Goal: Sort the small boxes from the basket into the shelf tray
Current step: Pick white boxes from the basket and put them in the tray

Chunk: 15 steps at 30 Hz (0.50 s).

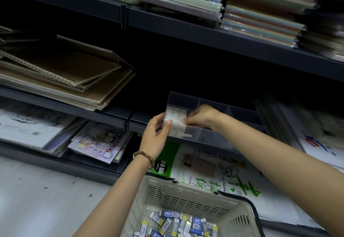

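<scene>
Upright white boxes [176,114] fill clear tray [214,136] left compartment; loose boxes [176,225] heaped in beige basket [186,198].

A black round sticker [161,168] on the green-and-white paper pack [197,154] reads "20PCS"; vertical print [223,181] there reads "SKETCH PAPE". Labels on the small boxes [176,225] are unreadable.

Dark grey metal shelving [186,30] in dim light, with brown card-covered spiral sketchbooks [65,73] stacked left and plastic-wrapped coloured paper packs [260,22] above — pale grey scuffed floor [37,199] below.

We see a bright floor [37,199] but an almost black shelf recess [186,65]; the right edge is blurred, shelf lines bend.
</scene>
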{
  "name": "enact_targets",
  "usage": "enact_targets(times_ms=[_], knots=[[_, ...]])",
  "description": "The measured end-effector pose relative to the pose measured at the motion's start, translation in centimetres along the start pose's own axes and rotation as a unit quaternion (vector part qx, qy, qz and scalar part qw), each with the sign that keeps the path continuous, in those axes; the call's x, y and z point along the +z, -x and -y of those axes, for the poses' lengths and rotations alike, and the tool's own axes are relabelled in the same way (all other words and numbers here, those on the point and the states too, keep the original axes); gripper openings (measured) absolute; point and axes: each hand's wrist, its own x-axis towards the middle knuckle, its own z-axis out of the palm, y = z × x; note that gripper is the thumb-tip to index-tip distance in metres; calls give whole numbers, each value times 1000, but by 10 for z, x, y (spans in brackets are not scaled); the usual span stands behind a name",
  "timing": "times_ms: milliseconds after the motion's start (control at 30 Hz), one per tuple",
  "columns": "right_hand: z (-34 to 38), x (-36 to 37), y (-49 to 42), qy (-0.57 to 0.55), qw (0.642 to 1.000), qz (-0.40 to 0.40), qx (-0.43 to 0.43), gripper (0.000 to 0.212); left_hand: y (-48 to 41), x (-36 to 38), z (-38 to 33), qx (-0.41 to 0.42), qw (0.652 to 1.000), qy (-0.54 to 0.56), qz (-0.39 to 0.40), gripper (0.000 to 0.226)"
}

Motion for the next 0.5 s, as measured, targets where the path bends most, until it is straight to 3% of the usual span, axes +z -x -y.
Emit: enact_targets(times_ms=[100, 200, 300, 400, 500], knots=[[0, 1, -1, 14, 1000, 1, 11, 64, 1, 0, -2, 1, 1000, 1, 3, 42], [0, -3, 8, -3, 1000, 17, -19, 61, 3, -2, -4, -4, 1000, 5, 16, 44], [-7, -7, 28, -104, 991, 32, -83, 51, 9, -5, -3, -3, 999, -5, 37, 46], [-32, -15, 60, -220, 966, -13, -137, 40, 25, -13, 8, 3, 996, -75, 58, 50], [-74, -11, 94, -328, 935, -19, -133, 25, 48, -21, 30, -27, 986, -135, 94, 54]])
